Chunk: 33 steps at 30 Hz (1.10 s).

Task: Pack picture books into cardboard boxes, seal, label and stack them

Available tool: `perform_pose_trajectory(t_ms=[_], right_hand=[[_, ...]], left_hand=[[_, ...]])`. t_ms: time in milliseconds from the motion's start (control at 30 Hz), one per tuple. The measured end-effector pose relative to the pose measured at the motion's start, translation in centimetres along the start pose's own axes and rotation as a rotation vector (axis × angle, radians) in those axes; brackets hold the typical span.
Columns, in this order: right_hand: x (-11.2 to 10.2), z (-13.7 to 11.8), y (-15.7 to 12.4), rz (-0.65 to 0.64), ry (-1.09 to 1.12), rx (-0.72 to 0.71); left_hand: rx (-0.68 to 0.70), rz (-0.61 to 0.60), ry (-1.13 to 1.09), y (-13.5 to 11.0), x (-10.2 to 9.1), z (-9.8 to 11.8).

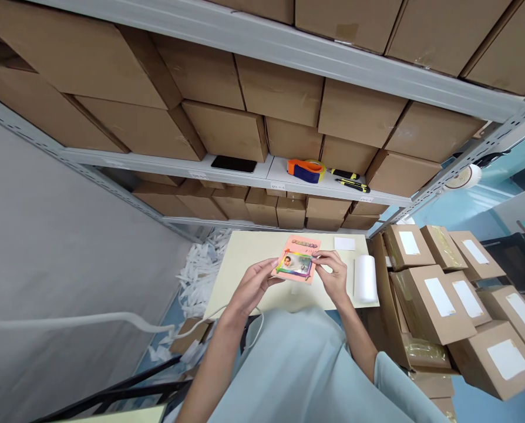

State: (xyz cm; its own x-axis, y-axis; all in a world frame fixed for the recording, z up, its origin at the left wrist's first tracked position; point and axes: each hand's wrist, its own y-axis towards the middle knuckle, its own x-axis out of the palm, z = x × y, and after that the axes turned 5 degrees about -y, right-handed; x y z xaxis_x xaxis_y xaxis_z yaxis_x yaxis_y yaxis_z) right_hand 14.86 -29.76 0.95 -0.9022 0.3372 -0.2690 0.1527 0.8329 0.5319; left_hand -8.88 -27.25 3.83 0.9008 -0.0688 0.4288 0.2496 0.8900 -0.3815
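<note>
Both hands hold a small peach-coloured flat packet (298, 259) with a colourful picture on its front, above a pale yellow table (245, 258). My left hand (254, 283) grips the packet's left edge, fingers curled under it. My right hand (333, 271) pinches its right edge between thumb and fingers. A white label (344, 243) lies on the table just beyond the packet. A roll of bubble wrap (364, 278) lies on the table to the right of my right hand.
Metal shelving packed with cardboard boxes (227, 126) rises behind the table. On its shelf lie a black phone (234, 164), an orange tape dispenser (306, 170) and utility knives (350, 180). Labelled parcels (447, 294) are stacked at the right. White paper strips (198, 276) litter the floor at the left.
</note>
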Motion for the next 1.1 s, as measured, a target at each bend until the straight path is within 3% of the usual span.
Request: perform_pose_trajectory(t_ms=[100, 267, 433, 533, 600, 667, 800, 967, 1100], right_hand=[[-0.3, 0.4, 0.1, -0.025, -0.017, 0.006], [0.0, 0.5, 0.2, -0.133, -0.089, 0.056], [2.5, -0.9, -1.0, -0.204, 0.012, 0.209], [3.8, -1.6, -1.7, -0.122, 0.110, 0.356], [3.8, -1.8, -1.7, -0.060, 0.146, 0.442], [3.3, -1.9, -1.4, -0.042, 0.189, 0.480], [1.7, -2.2, -0.5, -0.121, 0.304, 0.508], [1.6, -2.4, -0.3, -0.195, 0.374, 0.552], [2.1, -2.1, 0.0, -0.162, 0.342, 0.562]], left_hand=[[-0.010, 0.017, 0.007, -0.2, 0.1, -0.3], [0.126, 0.174, 0.099, -0.2, 0.8, -1.3], [0.459, 0.175, 0.416, -1.2, 2.3, -2.8], [0.670, 0.120, 0.625, -2.3, 3.6, -4.0], [0.735, 0.078, 0.700, -2.8, 4.2, -4.3], [0.746, 0.119, 0.714, -2.8, 4.0, -4.1], [0.662, 0.332, 0.660, -1.6, 2.1, -2.6], [0.405, 0.172, 0.463, -0.8, 0.4, -1.9], [0.359, 0.225, 0.346, -1.1, 0.7, -2.7]])
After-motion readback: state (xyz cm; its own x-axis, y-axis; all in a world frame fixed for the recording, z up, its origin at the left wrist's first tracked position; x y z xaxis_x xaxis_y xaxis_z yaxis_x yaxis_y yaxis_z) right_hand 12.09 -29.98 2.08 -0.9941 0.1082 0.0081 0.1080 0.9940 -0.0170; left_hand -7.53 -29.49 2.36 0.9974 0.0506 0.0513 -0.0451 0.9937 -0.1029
